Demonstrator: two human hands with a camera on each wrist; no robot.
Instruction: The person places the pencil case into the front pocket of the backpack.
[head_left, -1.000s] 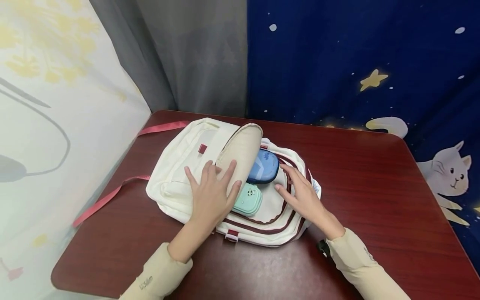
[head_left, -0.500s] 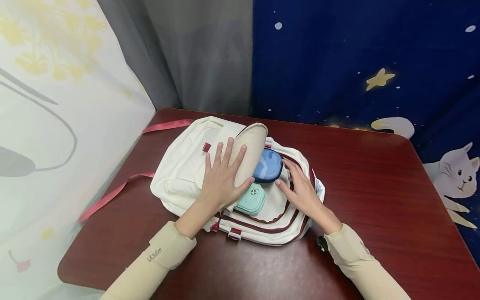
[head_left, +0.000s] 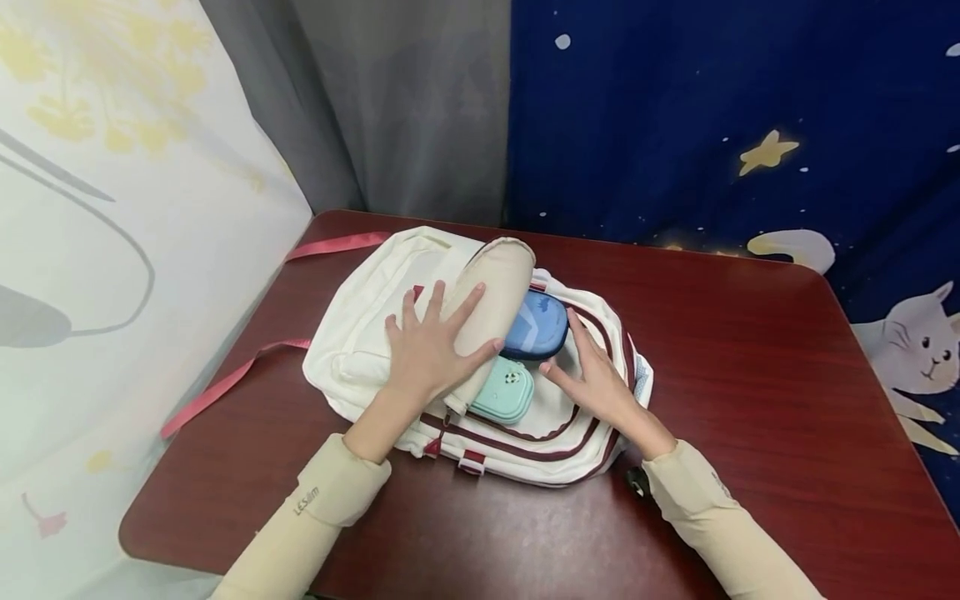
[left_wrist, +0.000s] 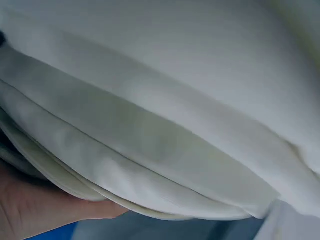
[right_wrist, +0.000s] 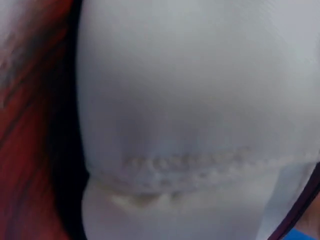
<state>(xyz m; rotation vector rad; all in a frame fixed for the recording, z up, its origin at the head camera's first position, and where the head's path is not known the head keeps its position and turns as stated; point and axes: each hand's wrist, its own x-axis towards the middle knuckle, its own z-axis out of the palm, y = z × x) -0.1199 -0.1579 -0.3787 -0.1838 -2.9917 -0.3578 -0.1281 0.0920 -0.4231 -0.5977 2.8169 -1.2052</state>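
Note:
A white backpack [head_left: 367,317] with maroon trim lies on the table, its front pocket flap [head_left: 495,283] folded back toward the left. My left hand [head_left: 423,354] rests on the folded flap, fingers spread. In the left wrist view, part of that hand [left_wrist: 50,207] shows beside layered white cloth. A blue hard zip case [head_left: 536,325] and a mint-green case [head_left: 506,392] with a small panda-like print lie in the pocket, their left ends under the flap. My right hand [head_left: 600,379] has extended fingers at the blue case's right edge, the thumb just below it.
Two pink-red straps [head_left: 240,379] trail left from the backpack over the dark red table [head_left: 750,375]. A small black object [head_left: 637,482] sits by the right sleeve. A grey curtain [head_left: 420,117] and a blue star-patterned curtain [head_left: 660,108] hang behind the table.
My left hand has moved from the flap's edge further onto it and spread flat. My right thumb and fingers have come closer around the blue case's right end.

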